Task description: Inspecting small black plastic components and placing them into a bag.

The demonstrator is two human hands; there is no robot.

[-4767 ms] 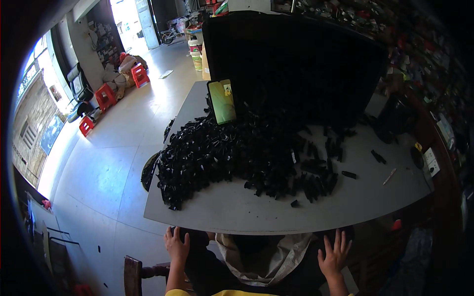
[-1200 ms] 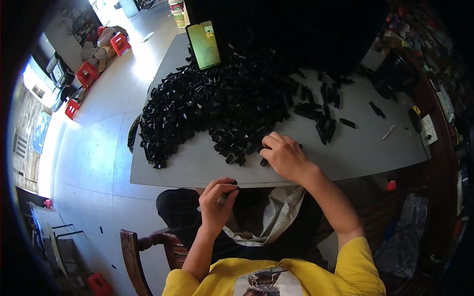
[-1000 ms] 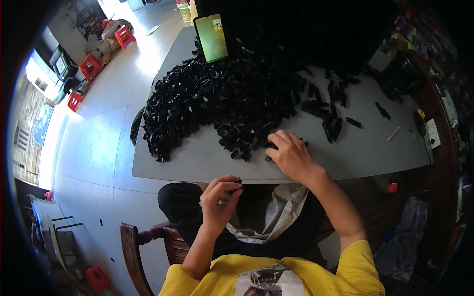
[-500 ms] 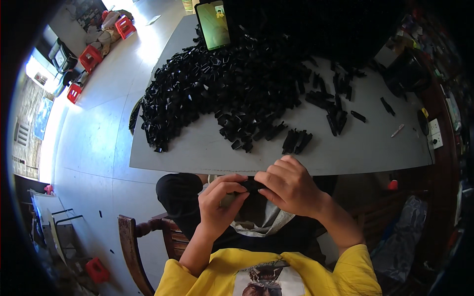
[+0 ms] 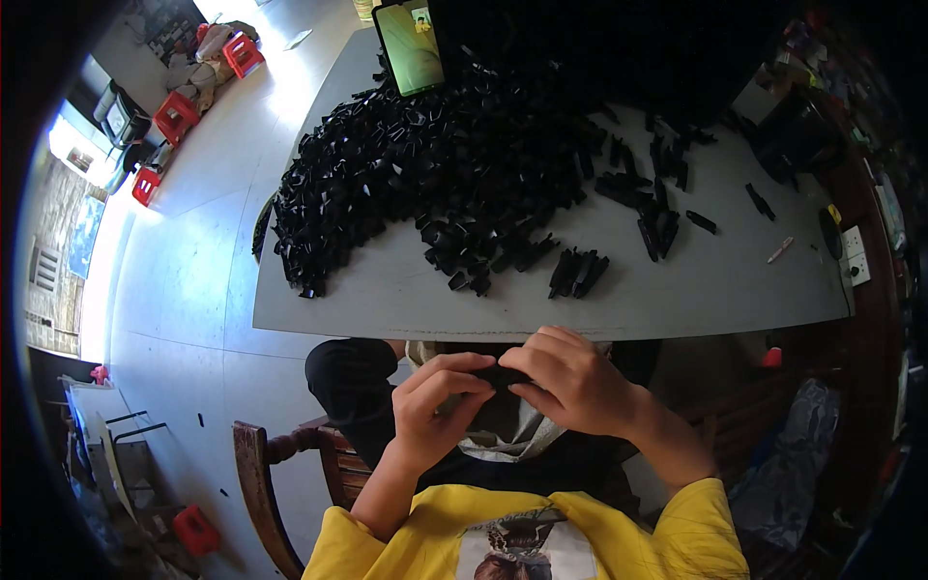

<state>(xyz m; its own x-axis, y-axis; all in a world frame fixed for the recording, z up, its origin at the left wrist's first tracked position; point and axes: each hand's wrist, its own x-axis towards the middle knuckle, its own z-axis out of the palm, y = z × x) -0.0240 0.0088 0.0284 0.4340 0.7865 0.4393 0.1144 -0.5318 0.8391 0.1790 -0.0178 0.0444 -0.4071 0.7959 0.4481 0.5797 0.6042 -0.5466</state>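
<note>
Just beyond the table's front edge, above my lap, my two hands meet at a small black plastic piece (image 5: 501,375). My left hand (image 5: 432,401) is closed, with thumb and fingertips on the left end of the piece. The fingers of my right hand (image 5: 572,382) are curled round its right end. Its exact shape is mostly hidden by the fingers. Below them an open pale sack (image 5: 522,443) lies in my lap. On the table in front is a big heap of black plastic clips (image 5: 425,174), with a small row of black pieces (image 5: 578,274) nearest my right hand.
A lit phone (image 5: 410,48) stands upright at the back of the grey table (image 5: 358,290). More black pieces and a pen (image 5: 780,250) lie on the right, near a dark bucket (image 5: 797,135). A wooden chair arm (image 5: 253,474) is at my left; red stools (image 5: 176,116) stand beyond.
My right hand has shifted slightly down and right, and my left fingers have moved a little right. Less of the black piece shows between them. The view has shifted slightly.
</note>
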